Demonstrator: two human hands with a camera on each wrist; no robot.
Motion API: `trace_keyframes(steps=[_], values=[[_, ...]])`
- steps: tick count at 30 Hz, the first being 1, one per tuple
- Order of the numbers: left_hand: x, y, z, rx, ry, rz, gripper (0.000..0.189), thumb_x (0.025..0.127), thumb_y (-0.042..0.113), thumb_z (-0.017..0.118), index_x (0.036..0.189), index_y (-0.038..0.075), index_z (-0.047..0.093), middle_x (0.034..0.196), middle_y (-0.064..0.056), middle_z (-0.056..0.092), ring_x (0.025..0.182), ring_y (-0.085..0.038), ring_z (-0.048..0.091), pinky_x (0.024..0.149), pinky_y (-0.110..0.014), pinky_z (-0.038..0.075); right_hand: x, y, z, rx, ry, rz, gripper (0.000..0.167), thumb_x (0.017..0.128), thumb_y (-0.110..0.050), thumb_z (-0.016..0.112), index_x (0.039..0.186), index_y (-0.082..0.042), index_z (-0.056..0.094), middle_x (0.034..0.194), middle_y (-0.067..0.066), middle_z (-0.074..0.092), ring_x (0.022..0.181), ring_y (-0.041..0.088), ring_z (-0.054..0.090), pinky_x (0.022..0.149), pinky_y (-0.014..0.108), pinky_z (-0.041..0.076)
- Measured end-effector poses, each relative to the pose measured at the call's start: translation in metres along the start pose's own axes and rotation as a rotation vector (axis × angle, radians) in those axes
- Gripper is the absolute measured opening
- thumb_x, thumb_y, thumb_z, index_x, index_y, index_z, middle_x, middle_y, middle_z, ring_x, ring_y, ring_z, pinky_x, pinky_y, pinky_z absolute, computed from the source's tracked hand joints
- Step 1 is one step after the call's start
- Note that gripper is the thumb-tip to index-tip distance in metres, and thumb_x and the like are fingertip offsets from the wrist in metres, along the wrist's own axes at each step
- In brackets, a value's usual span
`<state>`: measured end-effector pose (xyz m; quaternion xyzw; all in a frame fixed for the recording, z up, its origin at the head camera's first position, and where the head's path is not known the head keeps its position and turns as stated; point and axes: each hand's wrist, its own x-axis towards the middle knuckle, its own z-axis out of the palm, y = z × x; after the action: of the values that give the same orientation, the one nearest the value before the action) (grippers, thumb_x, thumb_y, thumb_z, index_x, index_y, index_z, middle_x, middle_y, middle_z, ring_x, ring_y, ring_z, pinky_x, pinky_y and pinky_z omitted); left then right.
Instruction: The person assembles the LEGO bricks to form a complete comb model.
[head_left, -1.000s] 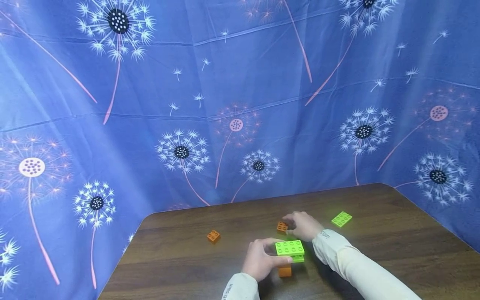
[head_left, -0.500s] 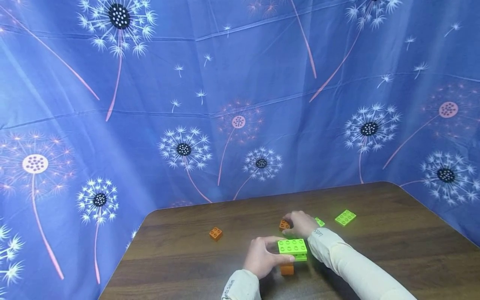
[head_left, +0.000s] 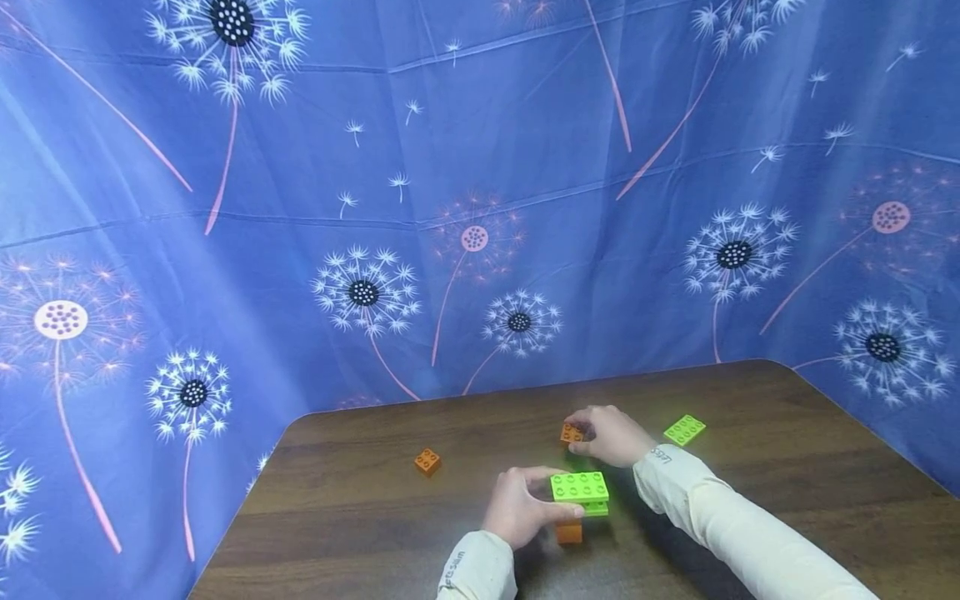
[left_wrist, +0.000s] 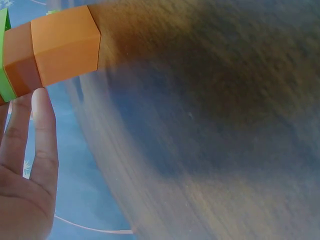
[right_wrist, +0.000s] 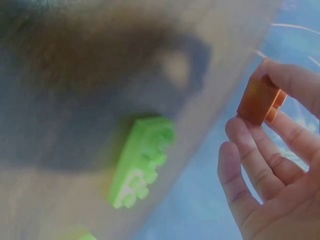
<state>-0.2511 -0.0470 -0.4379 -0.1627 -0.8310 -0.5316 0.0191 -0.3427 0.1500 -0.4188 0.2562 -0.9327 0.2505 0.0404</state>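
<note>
Both of your hands are busy: the left hand (head_left: 513, 510) has its grip pinched on the brick stack (head_left: 579, 486), thumb on the near side, green layers up top and orange at the bottom. Can't tell whether that stack touches the table (head_left: 337, 500). Your right hand (head_left: 617, 437), just beyond the stack, pinches a small orange brick (right_wrist: 255, 101) between thumb and fingers. Farther out, you've got a loose orange brick (head_left: 428, 462) past the stack and well to its left, plus a loose green brick (head_left: 685, 430) past it to the right. Your right wrist view catches one whole green brick (right_wrist: 141, 162) and a corner of another. Way behind the stack hangs blue dandelion cloth (head_left: 420, 175).
</note>
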Motion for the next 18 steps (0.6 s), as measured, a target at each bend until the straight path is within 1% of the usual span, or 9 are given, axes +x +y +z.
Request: trace_keyframes(steps=[5,8,12,16,18], values=[[0.000,0.000,0.000,0.023,0.010,0.003,0.041,0.069,0.021,0.094,0.106,0.013,0.080,0.102,0.002,0.077,0.095,-0.006,0.068,0.086,-0.029,0.053,-0.009,-0.007,-0.020,0.008,-0.006,-0.050,0.038,0.083,-0.015,0.083,0.116,-0.001,0.072,0.095,0.002,0.069,0.085,0.023,0.068,0.078,0.043,0.057],[0.000,-0.001,0.000,0.014,0.012,0.001,0.041,0.068,0.021,0.094,0.106,0.012,0.080,0.102,0.001,0.077,0.095,-0.007,0.068,0.085,-0.030,0.053,-0.015,-0.013,-0.028,-0.022,-0.007,-0.087,0.039,0.084,-0.018,0.082,0.118,-0.003,0.072,0.095,0.000,0.068,0.085,0.019,0.066,0.076,0.040,0.056],[0.000,-0.002,-0.001,0.014,0.019,0.008,0.041,0.068,0.021,0.094,0.105,0.011,0.080,0.102,0.000,0.077,0.094,-0.008,0.069,0.083,-0.029,0.054,-0.024,-0.023,-0.037,-0.060,-0.001,-0.155,0.040,0.084,-0.022,0.082,0.119,-0.005,0.072,0.097,-0.003,0.068,0.086,0.016,0.065,0.076,0.038,0.055],[0.001,-0.003,0.000,0.030,0.019,0.008,0.041,0.068,0.022,0.094,0.104,0.011,0.080,0.101,0.001,0.078,0.094,-0.009,0.070,0.083,-0.028,0.053,-0.034,-0.036,-0.044,-0.057,-0.004,-0.202,0.041,0.087,-0.023,0.080,0.123,-0.006,0.071,0.100,-0.006,0.067,0.086,0.012,0.064,0.076,0.034,0.054],[0.001,-0.003,0.000,0.041,0.017,0.012,0.041,0.068,0.022,0.094,0.105,0.011,0.080,0.102,0.000,0.077,0.096,-0.011,0.070,0.085,-0.031,0.054,-0.040,-0.043,-0.047,-0.056,-0.017,-0.218,0.042,0.088,-0.025,0.079,0.125,-0.007,0.070,0.102,-0.007,0.067,0.086,0.010,0.062,0.075,0.033,0.053]])
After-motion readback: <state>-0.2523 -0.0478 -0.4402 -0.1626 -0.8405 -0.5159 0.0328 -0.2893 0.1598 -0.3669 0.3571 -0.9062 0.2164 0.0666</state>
